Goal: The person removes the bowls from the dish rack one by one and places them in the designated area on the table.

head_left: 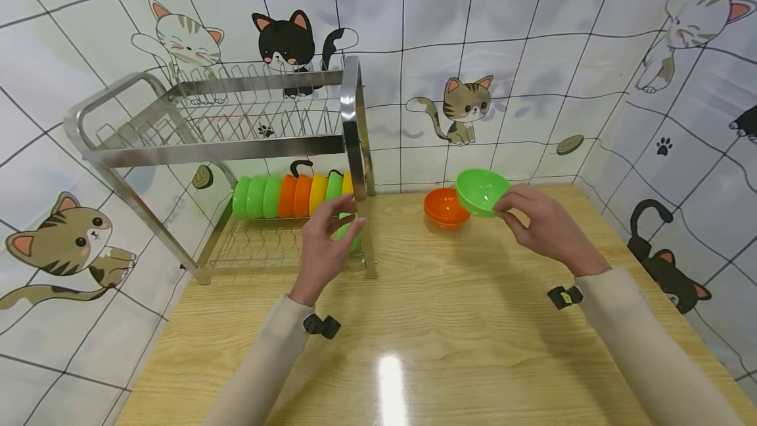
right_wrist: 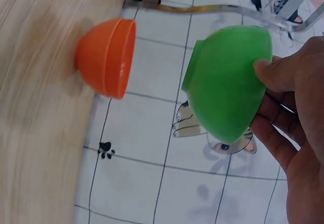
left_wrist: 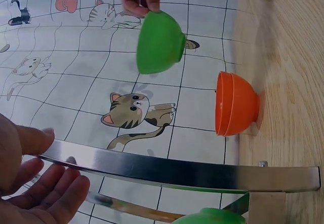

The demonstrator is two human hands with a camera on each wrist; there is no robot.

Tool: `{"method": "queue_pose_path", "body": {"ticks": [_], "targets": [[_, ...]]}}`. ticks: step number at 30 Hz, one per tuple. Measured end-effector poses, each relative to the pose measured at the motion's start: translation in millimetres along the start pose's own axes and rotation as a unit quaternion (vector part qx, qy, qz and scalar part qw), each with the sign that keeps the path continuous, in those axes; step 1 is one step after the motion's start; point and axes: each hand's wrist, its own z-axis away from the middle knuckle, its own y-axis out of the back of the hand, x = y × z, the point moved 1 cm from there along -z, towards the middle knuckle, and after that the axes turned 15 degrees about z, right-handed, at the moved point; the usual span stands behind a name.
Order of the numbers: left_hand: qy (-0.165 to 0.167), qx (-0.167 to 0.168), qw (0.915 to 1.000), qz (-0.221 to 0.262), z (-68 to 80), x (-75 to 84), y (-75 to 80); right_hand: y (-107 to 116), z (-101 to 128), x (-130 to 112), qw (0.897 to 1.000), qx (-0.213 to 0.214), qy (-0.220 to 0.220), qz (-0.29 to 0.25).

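Two hands work over a light wood-grain tabletop. Right hand grasps a small green plastic bowl by its rim, thumb on the outer wall and fingers curled under, per the right wrist view. Bowl is lifted off the table, tilted, mouth facing up and towards the person. It hangs just above and right of a small orange plastic bowl stack, which sits on the tabletop near the back wall; the two look close but apart in the wrist views.

Left hand is at the front right post of a two-tier stainless steel dish rack. Fingers are loosely bent around a second green bowl at the rack's lower tier. Head view shows thumb and fingertips on it; how firm the hold is can't be told. Left wrist view shows the palm fairly relaxed, fingers near the rack's steel bar, w/ a green rim showing at the picture's lower edge.

Lower tier holds a row of plastic bowls standing on edge: three green, two orange, one yellow, one green, then a yellow at the right end. Upper tier is bare wire.

Walls are white tile w/ cartoon cat stickers. Both arms wear cream sleeves w/ a small black clip at each wrist.
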Motion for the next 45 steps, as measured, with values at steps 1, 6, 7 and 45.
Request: {"method": "queue_pose_path", "body": {"ticks": [1,6,7,45], "targets": [[0.002,0.003,1.0,0.0,-0.8,0.1,-0.4,-2,1,3,1.0,-0.002,-0.006,0.004],[0.009,0.018,0.9998,-0.006,-5.3,-1.5,-1.8,-9,9,19,0.999,-0.01,-0.033,0.018],[0.009,0.02,0.9997,-0.007,-6.3,-2.4,-2.2,-11,10,22,0.999,-0.012,-0.039,0.02],[-0.003,-0.003,0.9999,0.009,-13.8,-18.7,0.7,-94,52,68,0.984,-0.123,-0.105,0.077]]}}
